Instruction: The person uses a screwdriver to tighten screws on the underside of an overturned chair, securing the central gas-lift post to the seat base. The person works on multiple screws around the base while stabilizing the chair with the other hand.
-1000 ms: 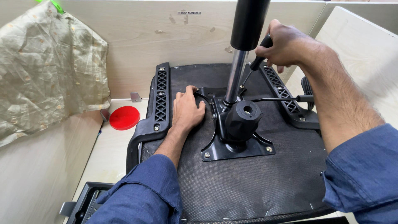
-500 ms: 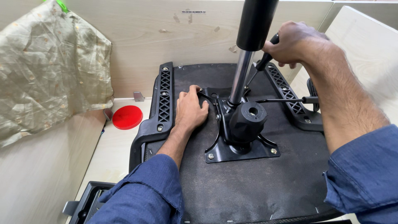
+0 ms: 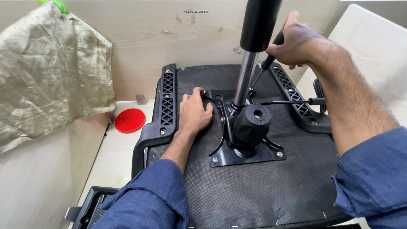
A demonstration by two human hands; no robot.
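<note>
1. You are at an assembly workstation in a workshop or small factory.
2. Light wood-laminate partition panels [image 3: 140, 46] wall the bench [image 3: 114, 157] behind and left of your gripping hands.
3. An upturned office chair seat [image 3: 254, 191] with its bolted mechanism plate [image 3: 248, 154] lies under your hands.
4. A small label marks the partition.

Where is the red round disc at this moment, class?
In the head view, the red round disc lies flat on the light desk surface at left, beside the upturned chair seat's black armrest bracket, below the hanging beige cloth, left of the left hand.
</note>
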